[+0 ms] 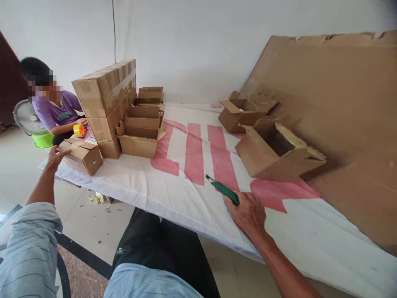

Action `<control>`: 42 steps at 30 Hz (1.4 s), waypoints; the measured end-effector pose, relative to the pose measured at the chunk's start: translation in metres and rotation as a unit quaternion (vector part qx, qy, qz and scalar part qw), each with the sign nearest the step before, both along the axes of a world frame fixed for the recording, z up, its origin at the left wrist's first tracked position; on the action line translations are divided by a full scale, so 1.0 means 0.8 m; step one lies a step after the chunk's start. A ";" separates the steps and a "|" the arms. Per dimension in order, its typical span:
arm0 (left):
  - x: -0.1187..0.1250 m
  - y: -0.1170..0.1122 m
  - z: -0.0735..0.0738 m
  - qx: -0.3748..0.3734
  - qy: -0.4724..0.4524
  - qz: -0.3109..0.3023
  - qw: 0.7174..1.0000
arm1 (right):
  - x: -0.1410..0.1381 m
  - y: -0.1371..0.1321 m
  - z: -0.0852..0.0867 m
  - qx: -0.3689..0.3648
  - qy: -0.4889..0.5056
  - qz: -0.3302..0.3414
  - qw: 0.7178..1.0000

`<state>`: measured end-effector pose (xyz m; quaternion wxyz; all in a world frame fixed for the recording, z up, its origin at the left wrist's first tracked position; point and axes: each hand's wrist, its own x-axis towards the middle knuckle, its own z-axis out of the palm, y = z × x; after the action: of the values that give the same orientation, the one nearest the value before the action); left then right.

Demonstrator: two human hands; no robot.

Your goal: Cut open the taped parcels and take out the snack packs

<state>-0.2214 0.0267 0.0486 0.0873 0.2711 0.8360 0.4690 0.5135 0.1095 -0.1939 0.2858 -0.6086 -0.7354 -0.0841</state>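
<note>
In the head view, my left hand (pixel 56 158) reaches out to a small closed cardboard box (pixel 81 156) at the table's left end. Its thumb lies along the near side and the fingers sit at the box's left end, partly hidden. My right hand (pixel 248 212) rests low over the table's front edge, closed around a green utility knife (pixel 226 192) whose metal tip points up and left. Below that tip lies the white cloth with pink stripes (pixel 194 155).
Taped cartons (pixel 102 93) stand stacked at left, beside a row of open boxes (pixel 139 142). Two more open boxes, including a nearer one (pixel 263 155), sit by a large leaning cardboard sheet (pixel 341 116). A co-worker (pixel 58 107) sits near an orange-yellow tape dispenser (pixel 80 130) and a fan (pixel 26 118).
</note>
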 end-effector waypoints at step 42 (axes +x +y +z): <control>0.323 -0.040 -0.080 0.127 -0.047 -0.348 0.928 | -0.130 -0.046 0.115 -0.110 0.298 0.236 0.918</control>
<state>0.0371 -0.0055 -0.0155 0.2494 0.5312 0.6176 0.5236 0.4094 0.0729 -0.1017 0.4343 -0.4415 -0.7433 0.2528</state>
